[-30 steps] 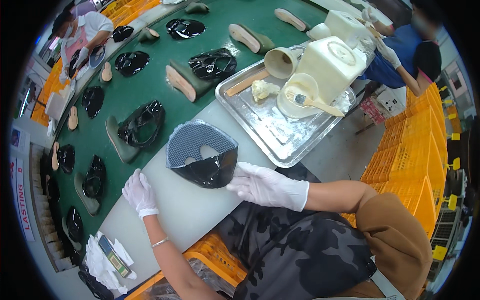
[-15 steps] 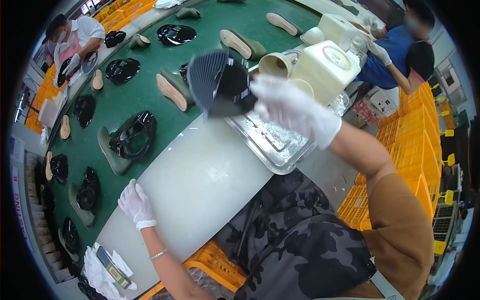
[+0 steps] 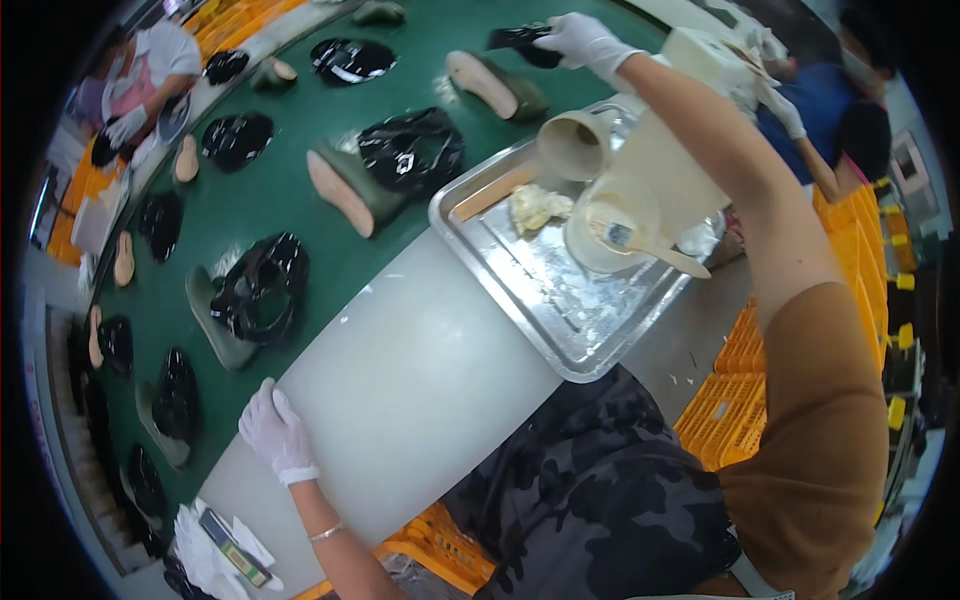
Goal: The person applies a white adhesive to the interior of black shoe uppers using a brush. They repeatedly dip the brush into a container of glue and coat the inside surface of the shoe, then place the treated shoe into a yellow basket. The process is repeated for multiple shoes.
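Gloved in white, my right hand (image 3: 585, 45) reaches to the far side of the green work surface (image 3: 330, 270). Its fingers are closed on the edge of a black shoe upper (image 3: 515, 38), seen nearly edge-on. My left hand (image 3: 275, 430), also gloved, rests at the left edge of the white board (image 3: 420, 340), fingers loosely bent with nothing in them. Near my right hand lies a green shoe last (image 3: 495, 85) with a tan sole. Another last (image 3: 345, 190) has a shiny black upper (image 3: 415, 150) beside it.
A metal tray (image 3: 580, 365) holds a cream pot (image 3: 605, 235) with a brush (image 3: 670, 258) across it and a tilted cup (image 3: 575, 145). Behind stands a cream container (image 3: 670, 160). More lasts and uppers line the surface. Co-workers are at far left and right; orange crates (image 3: 735, 420) stand right.
My right hand has carried the black upper from above the tray's far left corner to the far side, uncovering the pot and brush. My left hand stays on the board.
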The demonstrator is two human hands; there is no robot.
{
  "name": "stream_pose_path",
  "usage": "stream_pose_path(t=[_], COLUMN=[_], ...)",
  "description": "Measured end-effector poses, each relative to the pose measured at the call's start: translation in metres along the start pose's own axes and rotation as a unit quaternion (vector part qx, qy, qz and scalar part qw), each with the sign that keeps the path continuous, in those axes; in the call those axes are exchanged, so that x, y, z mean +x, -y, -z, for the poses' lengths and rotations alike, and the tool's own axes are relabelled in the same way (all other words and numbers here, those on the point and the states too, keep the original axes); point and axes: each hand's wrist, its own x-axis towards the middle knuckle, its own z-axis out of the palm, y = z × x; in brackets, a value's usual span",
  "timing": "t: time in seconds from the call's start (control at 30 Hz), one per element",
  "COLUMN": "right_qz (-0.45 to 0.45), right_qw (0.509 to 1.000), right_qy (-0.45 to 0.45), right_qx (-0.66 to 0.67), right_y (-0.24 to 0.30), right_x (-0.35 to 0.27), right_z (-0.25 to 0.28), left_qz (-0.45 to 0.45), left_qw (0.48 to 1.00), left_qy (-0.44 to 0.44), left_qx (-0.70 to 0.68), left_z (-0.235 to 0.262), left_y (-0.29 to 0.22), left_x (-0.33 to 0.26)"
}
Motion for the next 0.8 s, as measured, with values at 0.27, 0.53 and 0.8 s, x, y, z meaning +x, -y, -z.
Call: stream_pose_path(t=[0.27, 0.53, 0.8], right_qz=[-0.022, -0.044, 0.121], right_qw=[0.997, 0.987, 0.961], right_qy=[0.017, 0.140, 0.035], right_qx=[-0.073, 0.060, 0.245], right_y=[-0.030, -0.036, 0.032], right_x=[0.035, 0.025, -0.065], right_z=[-0.026, -0.034, 0.023], left_qz=[-0.013, -0.002, 0.028], left_qw=[1.000, 0.999, 1.000], left_qy=[-0.004, -0.021, 0.008], left_qx=[-0.015, -0.024, -0.005], left_z=[0.001, 0.001, -0.002], left_y=[0.000, -0.003, 0.002], left_x=[0.001, 0.002, 0.002])
